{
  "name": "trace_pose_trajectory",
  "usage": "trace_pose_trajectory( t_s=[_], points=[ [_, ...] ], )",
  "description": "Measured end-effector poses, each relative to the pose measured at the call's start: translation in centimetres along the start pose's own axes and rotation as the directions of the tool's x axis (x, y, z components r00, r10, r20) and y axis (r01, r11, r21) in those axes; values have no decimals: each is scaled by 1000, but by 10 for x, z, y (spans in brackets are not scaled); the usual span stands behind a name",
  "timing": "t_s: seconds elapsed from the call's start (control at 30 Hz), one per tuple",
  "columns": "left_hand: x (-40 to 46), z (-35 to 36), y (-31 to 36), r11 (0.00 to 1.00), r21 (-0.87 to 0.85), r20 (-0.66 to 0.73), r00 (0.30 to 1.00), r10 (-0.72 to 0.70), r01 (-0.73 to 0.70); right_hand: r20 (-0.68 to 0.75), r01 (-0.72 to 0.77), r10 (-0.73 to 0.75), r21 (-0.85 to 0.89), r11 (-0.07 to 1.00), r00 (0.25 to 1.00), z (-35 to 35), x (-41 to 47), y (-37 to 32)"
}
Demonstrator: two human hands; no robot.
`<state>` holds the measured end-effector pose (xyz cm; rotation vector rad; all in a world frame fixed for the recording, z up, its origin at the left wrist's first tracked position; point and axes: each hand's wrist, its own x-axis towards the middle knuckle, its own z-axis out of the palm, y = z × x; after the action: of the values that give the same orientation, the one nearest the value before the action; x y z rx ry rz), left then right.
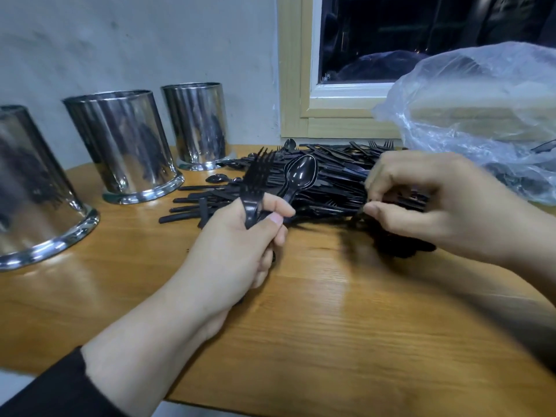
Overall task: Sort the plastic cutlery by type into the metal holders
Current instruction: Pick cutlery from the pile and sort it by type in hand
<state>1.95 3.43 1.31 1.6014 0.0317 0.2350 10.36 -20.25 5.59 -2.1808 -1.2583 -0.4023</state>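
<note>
A heap of black plastic cutlery [337, 179] lies on the wooden table [301, 341] below the window. My left hand [240, 248] grips a bundle of black forks [255, 179] and spoons [301, 174], heads pointing up. My right hand [427, 203] reaches into the heap and pinches a black piece between thumb and fingers; its type is hidden. Three shiny metal holders stand along the wall at left: the near one [33, 188], the middle one [123, 145] and the far one [197, 124].
A crumpled clear plastic bag [481, 115] sits at the right, against the wooden window frame [294, 85]. The table's front edge runs below my forearms. Loose cutlery handles [186, 206] stick out toward the middle holder.
</note>
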Motion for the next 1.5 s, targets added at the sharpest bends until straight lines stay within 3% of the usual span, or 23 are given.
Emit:
trace_pose_trajectory(
  t_s=[0.13, 0.2, 0.33, 0.5, 0.7, 0.8, 0.9, 0.93, 0.97, 1.03, 1.07, 1.2, 1.33, 1.5],
  points=[
    [0, 1, -2, 994, 100, 8, 999, 50, -51, -323, -66, 135, 217, 974, 937, 1, 1, -7],
    [1, 2, -4, 978, 182, 17, 995, 98, -100, -386, -82, 234, 370, 925, 892, 0, 5, -11],
    [0, 5, -4, 893, 400, 39, 977, 209, -207, -277, -114, 465, 749, 652, 841, 5, 13, -20],
    [-3, 10, 1, 819, 518, 78, 967, 243, -248, -61, -233, 557, 866, 442, 828, 12, 15, -33],
    [-4, 12, 2, 831, 486, 106, 962, 250, -270, 56, -297, 590, 900, 320, 806, 14, 14, -36],
    [-5, 13, 2, 836, 477, 157, 962, 221, -270, 111, -298, 536, 913, 278, 837, 15, 12, -36],
    [-4, 15, 1, 883, 414, 139, 974, 180, -222, 156, -315, 444, 896, 312, 883, 20, 10, -34],
    [-2, 15, 0, 896, 393, 119, 977, 176, -209, 142, -318, 429, 872, 371, 892, 22, 9, -34],
    [-1, 14, -1, 915, 359, 90, 982, 163, -185, 94, -327, 435, 803, 499, 896, 22, 8, -31],
    [2, 12, -1, 972, 205, 20, 994, 111, -113, -54, -356, 423, 449, 819, 905, 22, 6, -21],
    [2, 11, -1, 991, 115, 2, 998, 70, -70, -93, -359, 388, 231, 904, 917, 21, 5, -14],
    [3, 6, 2, 999, -50, 13, 1000, 2, -2, 97, -335, 371, -271, 903, 923, 24, 3, 3],
    [1, 3, 2, 998, -34, 29, 998, 62, -61, 192, -285, 383, -398, 872, 904, 33, 2, 1],
    [-1, 2, 3, 994, -77, 13, 997, 79, -77, 161, -214, 320, -465, 859, 933, 41, 2, 4]
  ],
)
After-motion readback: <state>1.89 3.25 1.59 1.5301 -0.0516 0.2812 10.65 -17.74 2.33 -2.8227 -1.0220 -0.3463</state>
